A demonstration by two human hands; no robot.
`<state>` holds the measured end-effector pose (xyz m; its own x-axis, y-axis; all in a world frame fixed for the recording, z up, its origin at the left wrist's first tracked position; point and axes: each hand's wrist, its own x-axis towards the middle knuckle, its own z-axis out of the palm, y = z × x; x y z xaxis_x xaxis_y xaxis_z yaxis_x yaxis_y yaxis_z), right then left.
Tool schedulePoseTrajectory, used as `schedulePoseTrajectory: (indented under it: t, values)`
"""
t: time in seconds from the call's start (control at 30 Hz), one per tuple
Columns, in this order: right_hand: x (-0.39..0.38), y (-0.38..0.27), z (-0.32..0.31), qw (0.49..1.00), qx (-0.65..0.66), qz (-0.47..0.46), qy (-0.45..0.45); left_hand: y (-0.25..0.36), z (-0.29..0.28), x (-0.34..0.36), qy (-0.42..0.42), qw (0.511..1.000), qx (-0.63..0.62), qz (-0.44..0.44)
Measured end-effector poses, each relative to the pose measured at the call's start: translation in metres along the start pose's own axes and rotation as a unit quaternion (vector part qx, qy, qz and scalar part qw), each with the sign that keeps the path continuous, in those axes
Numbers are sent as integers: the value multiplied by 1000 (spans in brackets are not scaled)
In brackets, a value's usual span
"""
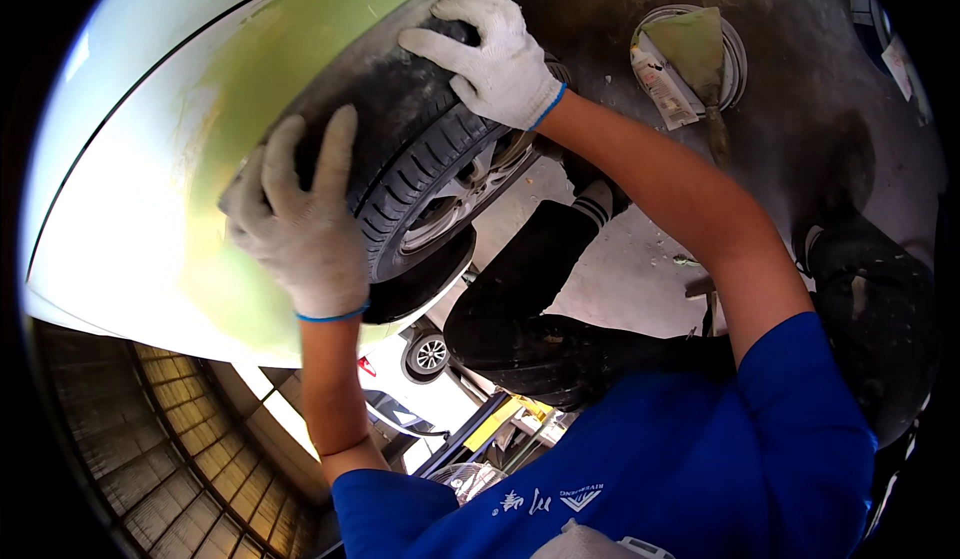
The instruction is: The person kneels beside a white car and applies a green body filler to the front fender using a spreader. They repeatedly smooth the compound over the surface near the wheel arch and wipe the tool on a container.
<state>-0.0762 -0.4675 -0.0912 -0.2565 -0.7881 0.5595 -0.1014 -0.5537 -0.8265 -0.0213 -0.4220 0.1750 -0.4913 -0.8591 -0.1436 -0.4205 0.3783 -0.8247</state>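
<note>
White car body panel [150, 209], coated with greenish-yellow filler around the wheel arch, fills the upper left of the view. Left hand [300, 224], in a pale work glove, lies flat on the arch edge, fingers [335, 149] spread and extended, gripping nothing. Right hand [495, 49], likewise gloved, rests on the arch lip above the black tyre [420, 169], fingers open and slightly curled. On the concrete floor [620, 269] beyond, a round tin [735, 54] holds a filler-smeared spreader [695, 44].
</note>
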Motion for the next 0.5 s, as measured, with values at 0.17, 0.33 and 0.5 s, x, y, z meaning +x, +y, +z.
schedulePoseTrajectory:
  t: [0.17,0.33,0.5]
  values:
    - [-26,12,-9,999,-4,-14,-48,38,34,-36,44,998,-31,-44]
    - [-35,-10,-47,996,-31,45,-72,47,-12,-29,-86,991,-95,-43]
    - [0,-22,-62,997,-37,74,3,18,-47,25,-72,993,-93,28]
